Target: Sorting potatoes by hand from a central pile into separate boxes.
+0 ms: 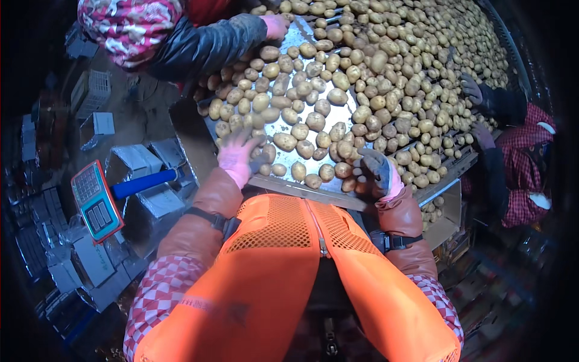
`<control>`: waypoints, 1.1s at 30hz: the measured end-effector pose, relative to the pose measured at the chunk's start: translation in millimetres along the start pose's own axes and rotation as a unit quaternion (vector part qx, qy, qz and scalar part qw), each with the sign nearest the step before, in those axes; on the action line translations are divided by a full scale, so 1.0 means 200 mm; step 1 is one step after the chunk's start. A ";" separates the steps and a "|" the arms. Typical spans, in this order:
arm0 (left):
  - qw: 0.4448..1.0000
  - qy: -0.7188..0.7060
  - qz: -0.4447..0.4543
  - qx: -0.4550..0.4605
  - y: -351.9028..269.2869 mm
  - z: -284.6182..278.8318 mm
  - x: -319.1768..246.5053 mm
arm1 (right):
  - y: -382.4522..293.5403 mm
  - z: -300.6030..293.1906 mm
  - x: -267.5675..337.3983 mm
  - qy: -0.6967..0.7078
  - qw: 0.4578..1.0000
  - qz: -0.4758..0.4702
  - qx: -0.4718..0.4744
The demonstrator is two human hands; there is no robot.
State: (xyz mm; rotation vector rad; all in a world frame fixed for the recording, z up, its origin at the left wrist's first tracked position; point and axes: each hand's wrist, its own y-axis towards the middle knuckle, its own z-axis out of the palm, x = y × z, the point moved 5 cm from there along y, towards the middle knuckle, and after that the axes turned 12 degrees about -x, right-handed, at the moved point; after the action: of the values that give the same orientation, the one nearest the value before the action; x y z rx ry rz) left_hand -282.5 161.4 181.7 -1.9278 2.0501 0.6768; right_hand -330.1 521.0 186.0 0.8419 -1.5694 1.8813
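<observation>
Potatoes (315, 121) lie loose across a metal sorting table (289, 180) in front of me. My left hand (237, 154), in a pink and grey work glove, rests on potatoes at the table's near left corner, its fingers spread. On the right, my gloved right hand (380, 174) is at the near edge, its fingers curved beside a few potatoes; whether it grips one cannot be told. Between my hands, several potatoes lie near the table's wooden edge. The far part of the table is heaped with more potatoes.
A co-worker's gloved hand (276, 26) reaches in at the top left; another person's gloved hands (472, 88) are at the right edge. A weighing scale's display unit (97, 201) on a blue post and cardboard boxes (135, 160) stand left. An open carton (445, 226) with potatoes is below right.
</observation>
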 end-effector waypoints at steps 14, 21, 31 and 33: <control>0.996 0.081 0.033 0.000 0.00 0.00 0.21 | 0.12 0.12 0.11 -0.444 0.848 -0.168 -0.236; 0.967 0.017 0.052 -0.249 0.32 -0.06 0.20 | 0.22 0.62 0.05 -0.571 0.799 -0.180 -0.058; 0.966 0.228 -0.089 0.080 0.98 0.28 0.13 | 0.29 0.75 -0.28 -0.221 0.971 -0.057 0.070; 0.980 0.163 -0.088 0.078 0.98 0.21 0.05 | 0.20 0.61 -0.22 -0.143 0.989 0.048 -0.006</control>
State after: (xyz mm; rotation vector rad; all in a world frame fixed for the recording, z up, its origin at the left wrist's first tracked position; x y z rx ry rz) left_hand -483.1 176.2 172.8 -2.2084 2.0018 0.1628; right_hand -317.1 393.6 142.6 1.0884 -1.8180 1.8793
